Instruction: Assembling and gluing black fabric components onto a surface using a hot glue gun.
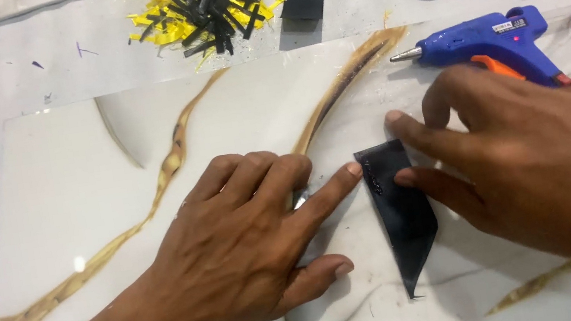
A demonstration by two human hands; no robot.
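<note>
We see a black ribbon piece (pixel 403 214) lying flat on the white marbled slab, folded into a long shape tapering to a point at its near end. Its wider far end carries a shiny glue streak.

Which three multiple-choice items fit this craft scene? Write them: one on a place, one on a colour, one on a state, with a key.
1. Where does the glue gun lie?
A. beyond the right hand
B. under the left hand
C. on the pile of scraps

2. What colour is the pointed strip between the hands?
A. yellow
B. black
C. purple

3. How do the hands meet the pointed strip?
A. they lift it up
B. fingertips press it flat on the marbled board
C. neither touches it

Key: 1 A, the gun lies past the right hand's knuckles; 2 B, the strip is dark black; 3 B, it lies flat under fingertips of both hands.
</note>
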